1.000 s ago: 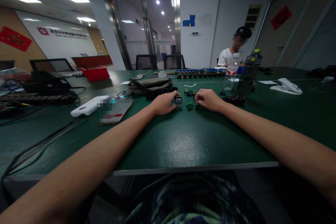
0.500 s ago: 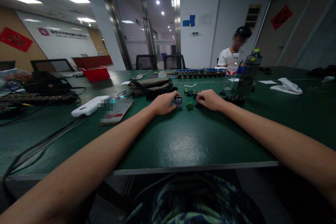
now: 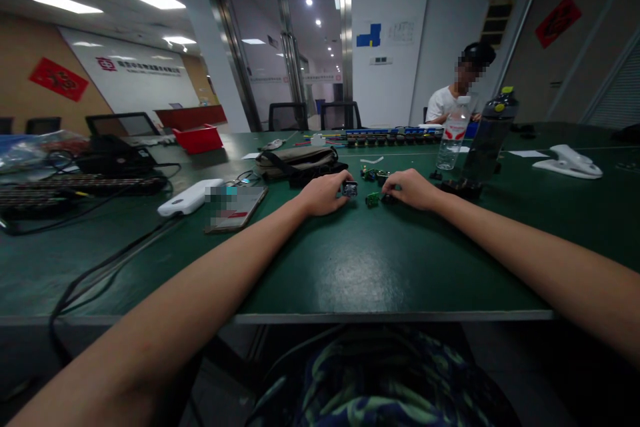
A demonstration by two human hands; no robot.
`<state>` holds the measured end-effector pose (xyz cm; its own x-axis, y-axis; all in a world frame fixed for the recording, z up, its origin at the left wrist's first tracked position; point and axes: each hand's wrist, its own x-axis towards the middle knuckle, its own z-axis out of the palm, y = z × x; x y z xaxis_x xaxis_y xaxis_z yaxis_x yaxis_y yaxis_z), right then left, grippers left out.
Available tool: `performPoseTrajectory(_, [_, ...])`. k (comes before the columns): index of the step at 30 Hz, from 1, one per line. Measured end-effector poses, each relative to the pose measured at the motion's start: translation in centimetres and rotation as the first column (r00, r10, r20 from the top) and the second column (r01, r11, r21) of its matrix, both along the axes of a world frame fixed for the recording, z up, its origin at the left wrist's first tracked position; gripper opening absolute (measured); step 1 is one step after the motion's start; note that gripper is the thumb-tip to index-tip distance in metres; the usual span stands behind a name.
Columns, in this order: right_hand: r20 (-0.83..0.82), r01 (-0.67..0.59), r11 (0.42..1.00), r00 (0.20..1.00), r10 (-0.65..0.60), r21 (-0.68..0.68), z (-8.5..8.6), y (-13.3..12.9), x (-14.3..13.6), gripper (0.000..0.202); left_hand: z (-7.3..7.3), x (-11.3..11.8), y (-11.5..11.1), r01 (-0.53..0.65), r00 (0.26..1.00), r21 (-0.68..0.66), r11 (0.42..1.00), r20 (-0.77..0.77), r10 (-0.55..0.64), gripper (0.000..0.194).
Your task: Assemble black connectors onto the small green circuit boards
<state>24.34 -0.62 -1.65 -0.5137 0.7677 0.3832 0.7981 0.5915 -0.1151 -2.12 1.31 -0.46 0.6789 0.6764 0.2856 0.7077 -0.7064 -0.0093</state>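
Note:
My left hand (image 3: 325, 193) rests on the green table (image 3: 360, 273), its thumb and fingers closed on the edges of a small dark square electronic part (image 3: 350, 189). To the right, my right hand (image 3: 414, 189) is bent down with its fingertips together on a small black piece (image 3: 389, 198), mostly hidden by the fingers. Between the hands lies a little green circuit board (image 3: 373, 199). Just behind it are more green board pieces (image 3: 370, 174).
A grey-brown pouch (image 3: 300, 161) lies behind my left hand. Left of it are a phone (image 3: 243, 207) and a white power bank (image 3: 190, 197) with cables. A clear bottle (image 3: 451, 140) and tall dark bottle (image 3: 493, 137) stand right. A person (image 3: 450, 101) sits across the table.
The whole view has swung slightly left, so everything sits further right in the picture. Both hands keep nearly the same pose over the same pieces.

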Motion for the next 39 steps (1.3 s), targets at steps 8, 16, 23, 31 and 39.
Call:
performPoseTrajectory(8, [0.007,-0.057,0.998,0.998,0.057,0.012,0.1,-0.1,0.1,0.020,-0.4,-0.1,0.3,0.014,1.000,0.009,1.000,0.012,-0.014,0.040])
performPoseTrajectory(16, [0.032,-0.061,0.998,0.998,0.060,0.008,0.0,0.0,0.1,0.020,-0.3,-0.1,0.2,0.008,1.000,0.011,1.000,-0.001,-0.008,0.040])
performPoseTrajectory(23, [0.094,0.015,1.000,0.996,-0.015,0.006,0.4,-0.1,0.3,0.021,-0.2,-0.2,0.2,0.013,1.000,0.008,1.000,0.001,-0.013,0.041])
performPoseTrajectory(31, [0.167,0.073,0.997,0.983,-0.071,-0.005,1.0,-0.5,0.5,0.025,-0.3,-0.3,0.2,0.018,1.000,0.001,1.000,0.004,-0.018,0.041])
performPoseTrajectory(39, [0.174,0.108,0.994,0.979,-0.105,-0.009,1.1,-0.6,0.4,0.019,-0.1,-0.2,0.1,0.008,1.000,-0.007,1.000,0.003,-0.008,0.041])
